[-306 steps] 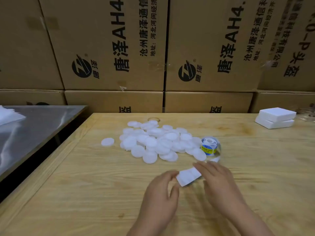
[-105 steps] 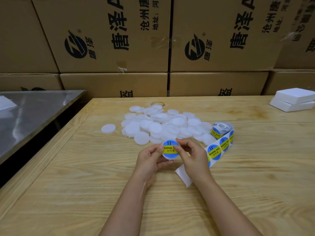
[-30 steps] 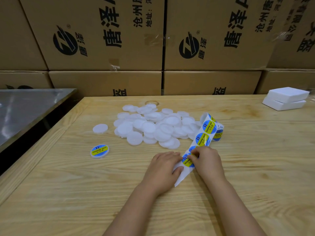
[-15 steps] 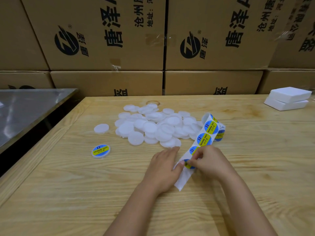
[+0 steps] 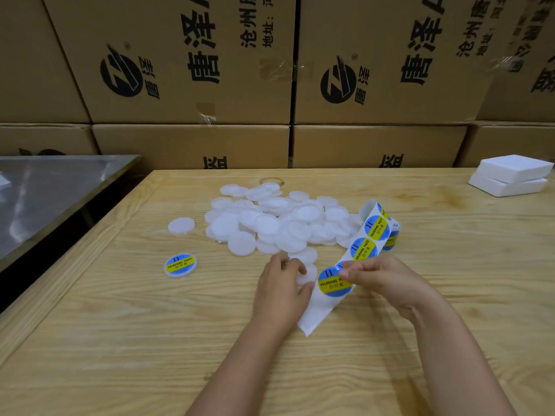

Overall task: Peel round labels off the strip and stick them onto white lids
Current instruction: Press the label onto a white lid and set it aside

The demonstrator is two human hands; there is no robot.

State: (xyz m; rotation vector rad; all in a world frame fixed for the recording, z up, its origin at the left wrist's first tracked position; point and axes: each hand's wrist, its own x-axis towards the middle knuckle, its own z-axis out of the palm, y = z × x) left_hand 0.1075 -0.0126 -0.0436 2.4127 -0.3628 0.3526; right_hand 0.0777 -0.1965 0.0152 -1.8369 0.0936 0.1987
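The heap of white lids point(image 5: 279, 223) lies on the wooden table point(image 5: 120, 340) just beyond both hands, pale translucent discs overlapping one another. The label strip point(image 5: 315, 313) leaves a small roll point(image 5: 392, 235) beyond the right hand, arches up, then comes down between the hands. Its bare white tail lies flat toward the person, and blue-and-yellow printed rounds sit along it. The right hand point(image 5: 387, 280) pinches the rim of the nearest round label point(image 5: 332, 282) between thumb and forefinger; how far it is off the backing cannot be told. The left hand point(image 5: 279, 291) curls fingers and thumb round one white lid point(image 5: 306, 274), right against the strip.

A wall of printed cardboard boxes point(image 5: 186, 70) closes the far side. A steel table point(image 5: 54, 190) stands well left of the left hand, across a dark gap. Two stacked white blocks point(image 5: 510, 175) sit far beyond and right of the right hand. A labelled lid point(image 5: 180, 265) lies left of the left hand, with a lone bare lid point(image 5: 181, 226) beyond it.

The table's left edge runs diagonally, well outside the left hand. Plain wood shows between that hand and the labelled lid, and to the right of the right hand.
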